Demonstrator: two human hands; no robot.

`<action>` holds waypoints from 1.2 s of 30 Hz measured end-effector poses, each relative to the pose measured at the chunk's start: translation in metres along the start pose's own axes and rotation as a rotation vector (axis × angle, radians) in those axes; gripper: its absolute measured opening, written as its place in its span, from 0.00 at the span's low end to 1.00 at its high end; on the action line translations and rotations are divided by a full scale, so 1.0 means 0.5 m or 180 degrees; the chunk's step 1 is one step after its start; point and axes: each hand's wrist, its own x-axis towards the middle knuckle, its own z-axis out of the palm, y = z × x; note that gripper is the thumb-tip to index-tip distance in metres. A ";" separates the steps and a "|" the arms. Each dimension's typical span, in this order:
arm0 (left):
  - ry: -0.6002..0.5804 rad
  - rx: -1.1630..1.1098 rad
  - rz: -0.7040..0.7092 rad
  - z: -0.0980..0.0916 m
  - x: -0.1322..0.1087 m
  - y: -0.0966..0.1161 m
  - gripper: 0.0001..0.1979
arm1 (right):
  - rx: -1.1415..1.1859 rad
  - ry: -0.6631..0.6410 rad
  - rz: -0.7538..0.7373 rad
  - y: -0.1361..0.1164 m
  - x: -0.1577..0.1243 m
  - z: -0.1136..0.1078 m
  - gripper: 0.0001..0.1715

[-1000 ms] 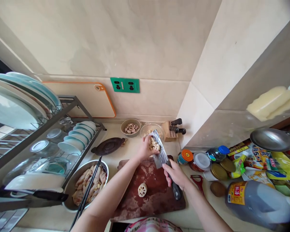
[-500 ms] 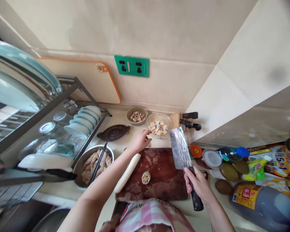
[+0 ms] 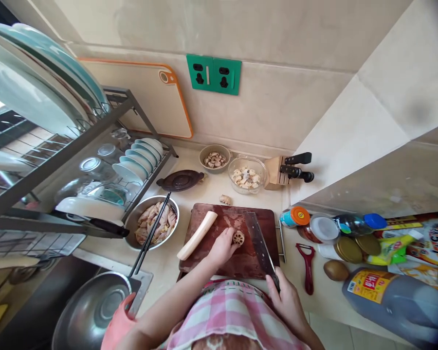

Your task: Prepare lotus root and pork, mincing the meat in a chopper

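Observation:
With my left hand [image 3: 223, 246] I grip a short piece of lotus root [image 3: 238, 237], its holed cut face turned up and to the right, over the reddish-brown cutting board [image 3: 200, 265]. My right hand [image 3: 285, 290] is closed around the black handle of a cleaver [image 3: 260, 245]. The blade lies along the board's right side, seen nearly edge-on, a little apart from the lotus root. A long, pale peeled root [image 3: 197, 236] rests along the board's left part. Just behind the board sits a knob of ginger [image 3: 225, 200].
Left are a bowl of raw chicken [image 3: 156, 223] with chopsticks, a wok [image 3: 95, 311] and a dish rack [image 3: 131, 102]. Behind stand a glass bowl of pale chunks [image 3: 246, 177], a mushroom basket [image 3: 214, 159] and a knife block [image 3: 275, 172]. A red peeler [image 3: 308, 270] and jars lie right.
My left hand has come back from beyond the board and taken hold of the lotus root piece. The cleaver has come down over the board and turned edge-on.

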 end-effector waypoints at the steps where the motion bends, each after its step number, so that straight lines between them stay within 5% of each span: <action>1: 0.0102 -0.0095 -0.0085 0.011 0.002 0.007 0.16 | -0.0117 0.0024 -0.0153 -0.002 0.001 0.007 0.25; 8: 0.0315 -0.0829 -0.0482 0.018 -0.049 -0.007 0.12 | -0.0693 -0.0023 -0.0598 -0.040 0.020 0.039 0.19; 14: 0.0379 -0.0696 -0.0435 0.034 -0.052 -0.032 0.12 | -0.1155 -0.0526 -0.0160 -0.061 0.062 0.081 0.14; 19: 0.0286 -0.0301 -0.0118 0.014 -0.034 -0.032 0.15 | -0.0636 -0.0328 -0.0380 -0.036 0.061 0.075 0.16; 24: -0.0430 0.0237 0.0683 -0.054 0.035 0.000 0.29 | -0.0076 0.0242 -0.0106 -0.015 0.029 0.040 0.23; 28: -0.1063 0.0430 0.0920 -0.060 0.080 0.028 0.24 | 0.0196 0.0414 0.0393 -0.010 0.015 0.018 0.27; 36: -0.0095 0.0064 0.0162 0.044 0.014 0.036 0.21 | 0.0023 0.0156 0.0339 -0.019 0.010 0.020 0.28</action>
